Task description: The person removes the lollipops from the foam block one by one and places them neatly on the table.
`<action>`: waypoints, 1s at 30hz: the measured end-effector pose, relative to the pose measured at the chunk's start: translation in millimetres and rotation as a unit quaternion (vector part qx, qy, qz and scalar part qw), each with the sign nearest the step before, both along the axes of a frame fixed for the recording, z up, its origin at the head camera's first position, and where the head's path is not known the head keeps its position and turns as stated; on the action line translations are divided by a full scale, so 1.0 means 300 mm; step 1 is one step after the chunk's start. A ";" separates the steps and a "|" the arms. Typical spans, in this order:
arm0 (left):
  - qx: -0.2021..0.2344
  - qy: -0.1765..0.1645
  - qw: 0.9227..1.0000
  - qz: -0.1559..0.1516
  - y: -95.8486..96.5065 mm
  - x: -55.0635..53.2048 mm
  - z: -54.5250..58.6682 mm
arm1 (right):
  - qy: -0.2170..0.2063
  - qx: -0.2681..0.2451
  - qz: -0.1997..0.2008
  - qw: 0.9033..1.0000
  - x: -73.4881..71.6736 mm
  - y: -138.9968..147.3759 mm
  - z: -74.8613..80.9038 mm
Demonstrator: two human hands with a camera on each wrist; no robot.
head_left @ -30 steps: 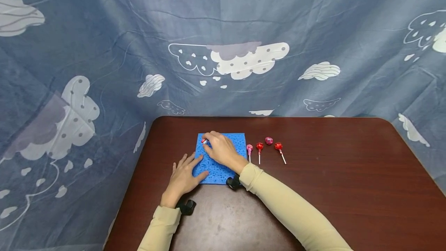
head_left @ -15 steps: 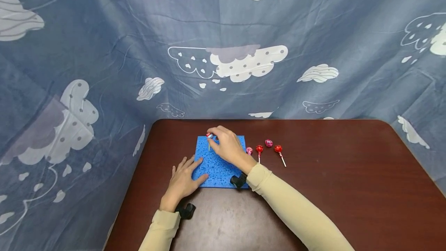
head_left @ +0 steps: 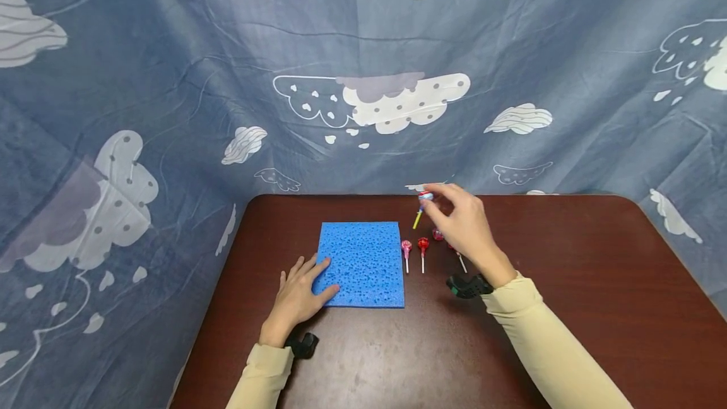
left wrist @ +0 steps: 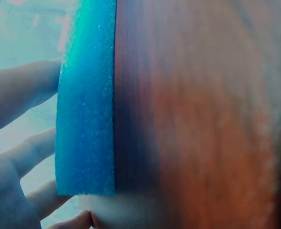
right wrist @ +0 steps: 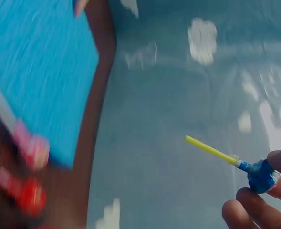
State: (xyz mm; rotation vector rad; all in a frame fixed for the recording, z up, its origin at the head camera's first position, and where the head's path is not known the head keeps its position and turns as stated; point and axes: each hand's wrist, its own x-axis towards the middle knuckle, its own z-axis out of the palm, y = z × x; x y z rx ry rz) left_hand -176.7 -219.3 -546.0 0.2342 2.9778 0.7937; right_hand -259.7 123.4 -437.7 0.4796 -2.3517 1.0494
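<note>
A blue foam block (head_left: 363, 264) with a speckled top lies on the table. My left hand (head_left: 298, 292) rests on its left edge with fingers spread and straight. In the air over the table's far side, my right hand (head_left: 462, 219) pinches the wrapped head of a lollipop (head_left: 425, 196), its yellow stick (right wrist: 209, 150) pointing out and away from the fingers. Below that hand lie a pink lollipop (head_left: 406, 247), a red lollipop (head_left: 423, 243), a pink-purple wrapped candy (head_left: 437, 235) and another lollipop, mostly hidden, whose white stick (head_left: 461, 262) shows.
The dark brown table (head_left: 568, 283) extends to the right and toward the front. A blue curtain (head_left: 363, 163) with cloud prints hangs behind its far edge and along the sides. Each wrist wears a black camera mount.
My right hand has lifted the lollipop off the foam block and carried it right, over the other lollipops. The left hand stays on the block.
</note>
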 end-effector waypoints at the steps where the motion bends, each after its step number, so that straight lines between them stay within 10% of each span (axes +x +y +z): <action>1: 0.001 -0.001 1.000 0.000 0.000 0.000 0.000 | 0.003 0.000 -0.014 1.000 0.004 0.041 -0.005; 12: 0.003 -0.001 1.000 -0.002 -0.003 0.009 -0.005 | -0.082 0.071 -0.097 0.989 0.039 0.352 -0.191; 21: 0.002 0.001 1.000 -0.003 -0.002 0.001 -0.009 | -0.212 0.108 -0.080 0.968 0.014 0.363 -0.305; 30: 0.003 0.007 1.000 -0.001 -0.003 0.000 -0.013 | -0.238 0.128 -0.069 0.960 0.007 0.353 -0.348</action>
